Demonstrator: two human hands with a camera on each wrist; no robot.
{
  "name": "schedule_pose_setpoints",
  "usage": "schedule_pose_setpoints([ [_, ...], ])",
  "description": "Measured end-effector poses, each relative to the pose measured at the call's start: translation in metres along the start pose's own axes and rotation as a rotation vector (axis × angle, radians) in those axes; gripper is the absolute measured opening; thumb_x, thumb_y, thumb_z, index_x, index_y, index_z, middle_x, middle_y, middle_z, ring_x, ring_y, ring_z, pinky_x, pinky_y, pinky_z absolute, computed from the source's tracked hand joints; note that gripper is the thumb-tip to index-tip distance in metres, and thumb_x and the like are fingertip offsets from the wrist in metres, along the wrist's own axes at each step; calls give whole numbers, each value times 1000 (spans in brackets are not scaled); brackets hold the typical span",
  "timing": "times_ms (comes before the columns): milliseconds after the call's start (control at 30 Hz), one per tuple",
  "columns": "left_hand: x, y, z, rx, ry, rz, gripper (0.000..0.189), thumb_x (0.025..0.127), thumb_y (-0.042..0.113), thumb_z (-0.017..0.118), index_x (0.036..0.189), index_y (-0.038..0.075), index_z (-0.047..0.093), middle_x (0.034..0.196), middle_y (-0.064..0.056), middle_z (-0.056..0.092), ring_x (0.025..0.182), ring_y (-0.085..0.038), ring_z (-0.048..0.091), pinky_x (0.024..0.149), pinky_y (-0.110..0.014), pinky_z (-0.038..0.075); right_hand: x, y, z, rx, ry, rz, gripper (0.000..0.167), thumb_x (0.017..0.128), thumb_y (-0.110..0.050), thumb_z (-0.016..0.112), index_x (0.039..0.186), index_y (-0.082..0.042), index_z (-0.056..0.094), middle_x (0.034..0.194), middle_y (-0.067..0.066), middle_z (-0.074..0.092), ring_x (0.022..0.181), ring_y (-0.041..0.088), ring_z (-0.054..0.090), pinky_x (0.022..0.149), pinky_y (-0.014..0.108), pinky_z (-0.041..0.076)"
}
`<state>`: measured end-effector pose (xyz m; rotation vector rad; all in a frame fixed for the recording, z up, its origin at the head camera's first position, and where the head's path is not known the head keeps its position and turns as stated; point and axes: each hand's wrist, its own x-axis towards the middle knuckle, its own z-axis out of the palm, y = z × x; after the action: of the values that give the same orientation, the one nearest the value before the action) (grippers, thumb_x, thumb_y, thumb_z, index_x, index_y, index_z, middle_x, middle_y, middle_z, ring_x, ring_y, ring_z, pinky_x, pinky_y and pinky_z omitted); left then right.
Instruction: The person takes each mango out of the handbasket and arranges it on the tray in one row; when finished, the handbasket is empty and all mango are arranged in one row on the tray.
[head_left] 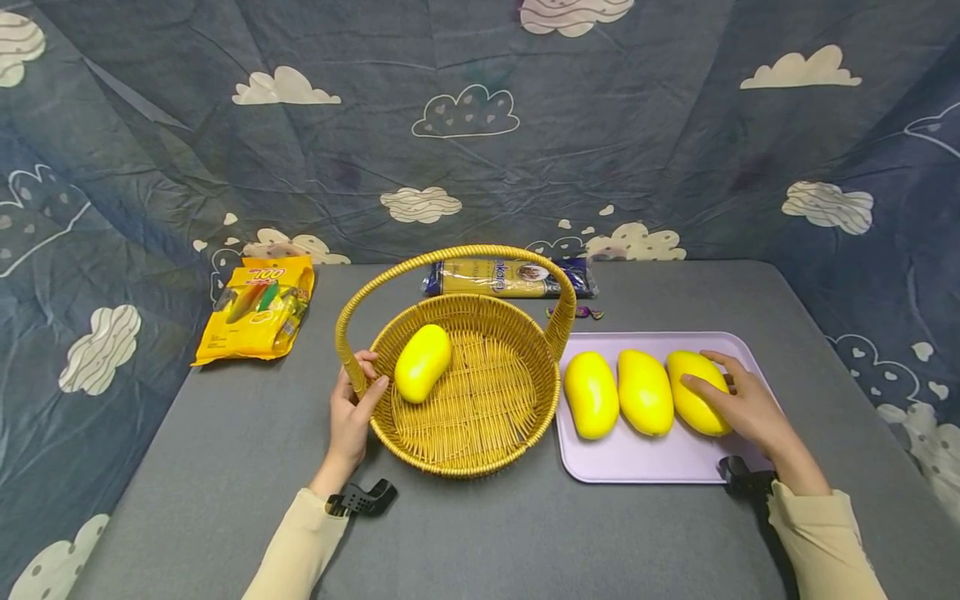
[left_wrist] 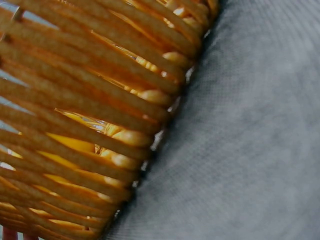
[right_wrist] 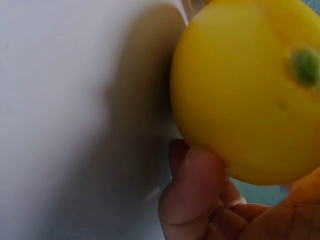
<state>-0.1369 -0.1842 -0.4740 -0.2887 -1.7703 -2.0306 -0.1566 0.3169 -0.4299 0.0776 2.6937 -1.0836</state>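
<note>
A golden wicker basket [head_left: 465, 463] with a tall arched handle stands mid-table, one yellow mango [head_left: 423, 364] lying inside at its left. My left hand [head_left: 352, 421] grips the basket at its left side, thumb by the foot of the handle. Close up in the left wrist view is the woven wall [left_wrist: 90, 110]. On a pale purple tray [head_left: 637, 468], right of the basket, lie three more mangoes in a row. My right hand [head_left: 750, 408] holds the rightmost mango [head_left: 696, 392]. The right wrist view shows curled fingers [right_wrist: 192, 190] against that mango [right_wrist: 240, 100], its green-tipped end facing the camera.
Behind the basket lies a blue and yellow packet [head_left: 495, 278], with a small purple wrapped candy [head_left: 581, 313] beside the handle. A yellow candy bag [head_left: 258, 310] lies at the back left. A cloud-patterned cloth [head_left: 360, 183] hangs behind the grey table.
</note>
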Motion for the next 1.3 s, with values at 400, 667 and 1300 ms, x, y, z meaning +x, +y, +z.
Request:
schedule_pose_setpoints([
  [400, 1, -2, 0, 6, -5, 11, 18, 88, -5, 57, 96, -14, 43, 119, -30, 42, 109, -31, 39, 90, -29, 30, -2, 2, -3, -5, -36, 71, 91, 93, -59, 42, 149, 2, 4, 137, 42, 19, 119, 57, 26, 88, 70, 29],
  [667, 1, -1, 0, 7, 0, 9, 18, 88, -6, 57, 96, -13, 42, 119, -29, 43, 108, -32, 39, 89, -29, 30, -7, 9, -7, -39, 33, 56, 89, 93, -59, 43, 147, 4, 12, 133, 38, 29, 116, 55, 33, 83, 62, 41],
  [1300, 1, -2, -1, 16, 5, 5, 18, 88, -5, 57, 96, -13, 43, 119, -28, 44, 110, -32, 39, 90, -29, 30, -26, -32, 27, -11, 619, -367, 27, 87, -18, 69, 111, -5, 68, 104, 11, 63, 94, 22, 55, 75, 26, 39],
])
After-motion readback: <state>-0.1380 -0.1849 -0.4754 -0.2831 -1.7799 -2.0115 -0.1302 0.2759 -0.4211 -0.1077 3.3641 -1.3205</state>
